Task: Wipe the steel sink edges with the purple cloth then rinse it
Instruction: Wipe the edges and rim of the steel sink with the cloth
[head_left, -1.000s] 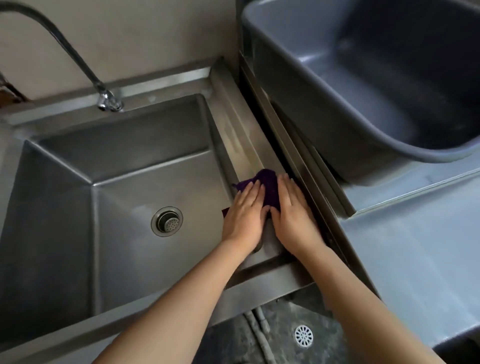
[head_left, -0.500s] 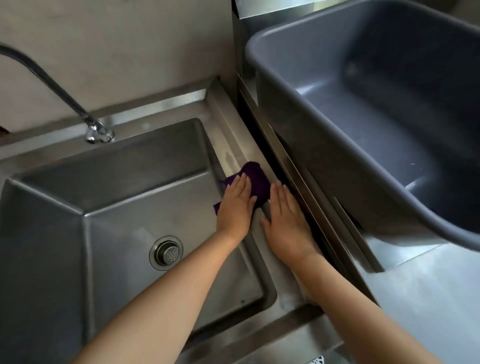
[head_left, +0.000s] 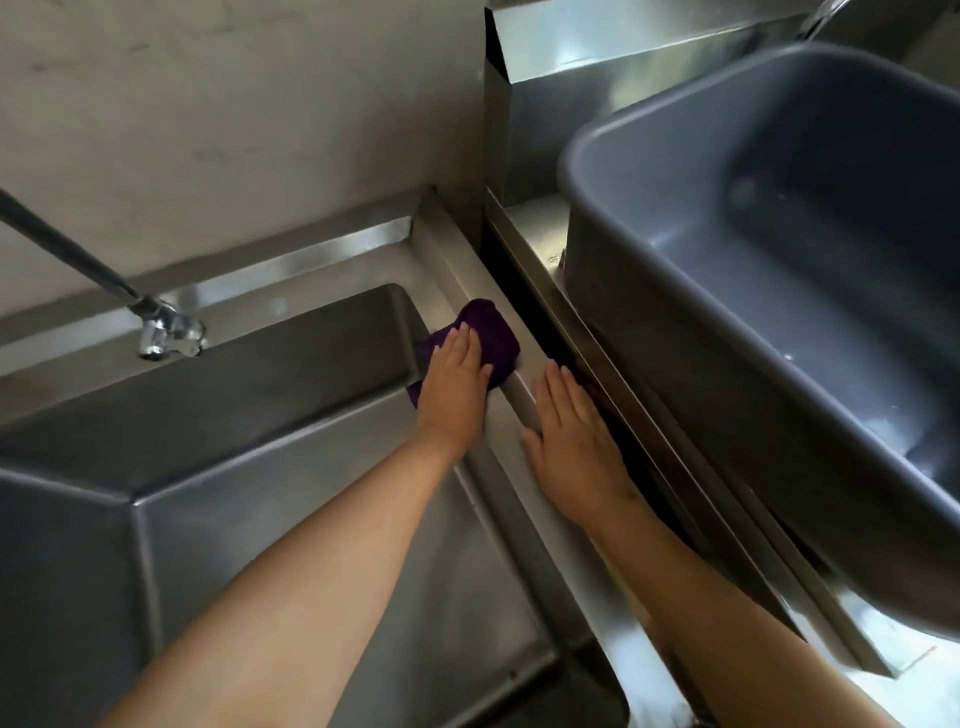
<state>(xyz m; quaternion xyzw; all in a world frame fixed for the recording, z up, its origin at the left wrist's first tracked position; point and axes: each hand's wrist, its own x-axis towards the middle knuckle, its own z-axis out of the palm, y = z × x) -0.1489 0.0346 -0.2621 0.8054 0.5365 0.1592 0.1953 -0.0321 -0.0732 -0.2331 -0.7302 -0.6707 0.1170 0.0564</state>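
The purple cloth (head_left: 493, 332) lies bunched on the right edge of the steel sink (head_left: 457, 260), near its back corner. My left hand (head_left: 454, 379) presses flat on the cloth, fingers together, covering its near half. My right hand (head_left: 571, 431) rests flat on the same edge, a little nearer to me and apart from the cloth, with nothing under it. The sink basin drops away to the left of both hands.
A curved tap (head_left: 166, 332) stands at the sink's back rim on the left. A large grey plastic tub (head_left: 675, 364) sits on the raised steel counter to the right, with a dark gap between counter and sink edge. A beige wall rises behind.
My left hand has slid the cloth along the right edge toward the back corner. My right hand has come off the cloth and trails behind it. The camera has moved forward.
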